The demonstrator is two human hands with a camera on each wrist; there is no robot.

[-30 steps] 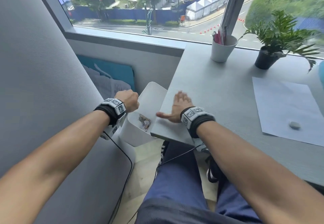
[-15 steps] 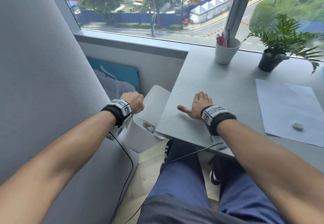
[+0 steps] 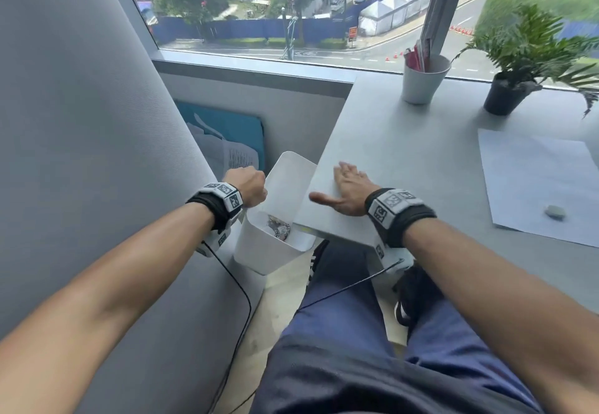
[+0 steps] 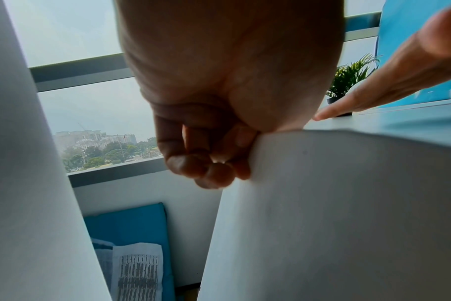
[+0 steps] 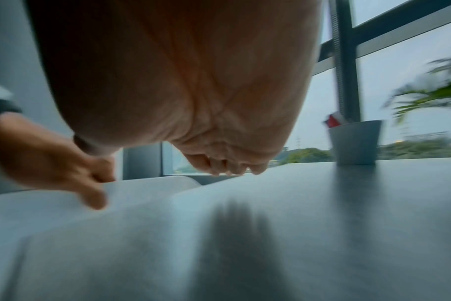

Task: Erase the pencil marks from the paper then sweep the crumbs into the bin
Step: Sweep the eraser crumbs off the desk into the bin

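Sweeping crumbs toward the bin at the desk's corner

Gripping the rim, the left hand [image 3: 246, 185] holds the bin [image 3: 259, 248] tilted just under the desk [image 3: 421, 154] edge, so swept crumbs should drop inside. Beside it, the right hand [image 3: 348, 191] lies flat, fingers straight, on the desk. The paper [image 3: 538, 183] and eraser [image 3: 555, 211] rest well right of that hand.

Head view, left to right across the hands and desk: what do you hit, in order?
Left hand gripping the bin's rim → white bin → right hand flat on the desk → white cup → sheet of paper → eraser on the paper.
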